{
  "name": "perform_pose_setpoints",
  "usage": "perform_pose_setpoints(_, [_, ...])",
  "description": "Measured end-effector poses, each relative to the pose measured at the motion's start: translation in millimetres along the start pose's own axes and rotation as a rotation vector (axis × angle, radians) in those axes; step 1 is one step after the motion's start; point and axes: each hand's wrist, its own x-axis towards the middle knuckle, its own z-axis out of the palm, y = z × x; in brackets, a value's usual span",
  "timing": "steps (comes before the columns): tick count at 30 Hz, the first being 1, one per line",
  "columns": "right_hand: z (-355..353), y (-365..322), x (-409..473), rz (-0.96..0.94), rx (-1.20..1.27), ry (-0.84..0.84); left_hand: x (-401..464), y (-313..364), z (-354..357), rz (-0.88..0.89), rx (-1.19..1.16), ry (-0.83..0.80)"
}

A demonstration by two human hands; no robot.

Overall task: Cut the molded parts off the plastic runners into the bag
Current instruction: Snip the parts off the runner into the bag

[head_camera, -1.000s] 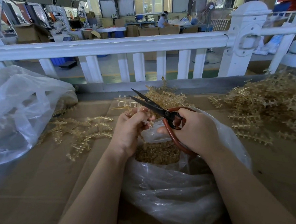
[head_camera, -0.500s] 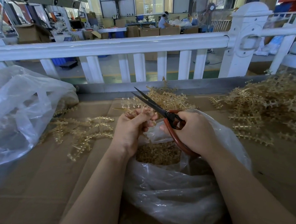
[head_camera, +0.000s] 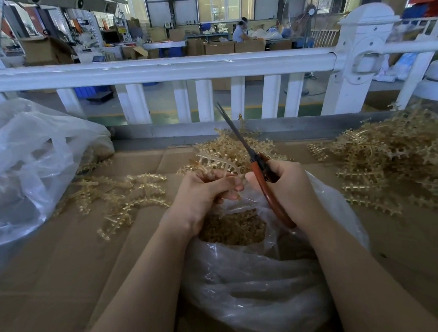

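Observation:
My left hand point(head_camera: 204, 192) grips a thin amber plastic runner point(head_camera: 219, 164) above the mouth of a clear plastic bag point(head_camera: 258, 286). Cut amber parts point(head_camera: 232, 228) fill the bottom of the bag. My right hand point(head_camera: 288, 187) holds red-handled scissors point(head_camera: 258, 173) with the blades closed and pointing up and away, just right of the runner. Both hands hover over the bag's opening, fingertips almost touching.
Loose runners point(head_camera: 122, 197) lie on the cardboard-covered table to the left, a small heap point(head_camera: 227, 146) straight ahead and a big pile point(head_camera: 397, 160) on the right. A second clear bag point(head_camera: 25, 164) bulges at far left. A white railing point(head_camera: 155, 69) borders the table's far edge.
The scissor blades have closed and swung from pointing left to pointing up and away. My left hand has curled tighter on the runner.

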Motion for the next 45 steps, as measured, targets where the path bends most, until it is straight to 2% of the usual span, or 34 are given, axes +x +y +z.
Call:
perform_pose_setpoints(8, [2,-5,-1,0.055,0.116,-0.042,0,1,-1,-0.001,0.035,-0.050])
perform_pose_setpoints(17, [1,-10,-1,0.077,0.099,-0.058,-1,-3,-4,0.038,-0.034,-0.121])
perform_pose_setpoints(25, [3,-10,-3,0.088,0.107,-0.074,3,-6,-4,0.085,-0.214,-0.062])
perform_pose_setpoints(32, [5,-7,-3,0.041,0.092,-0.074,4,-8,-4,0.109,-0.167,0.006])
perform_pose_setpoints(34, [5,-6,-3,0.028,0.087,-0.057,4,-8,-4,0.112,-0.242,0.023])
perform_pose_setpoints(36, [4,-6,-4,0.001,0.038,-0.029,5,-8,-6,0.122,-0.310,0.057])
perform_pose_setpoints(39, [2,-6,-6,-0.098,-0.203,-0.010,5,-8,-6,0.154,-0.326,0.119])
perform_pose_setpoints(45, [3,-4,-8,-0.232,-0.435,-0.001,8,-9,-8,0.308,-0.253,0.170])
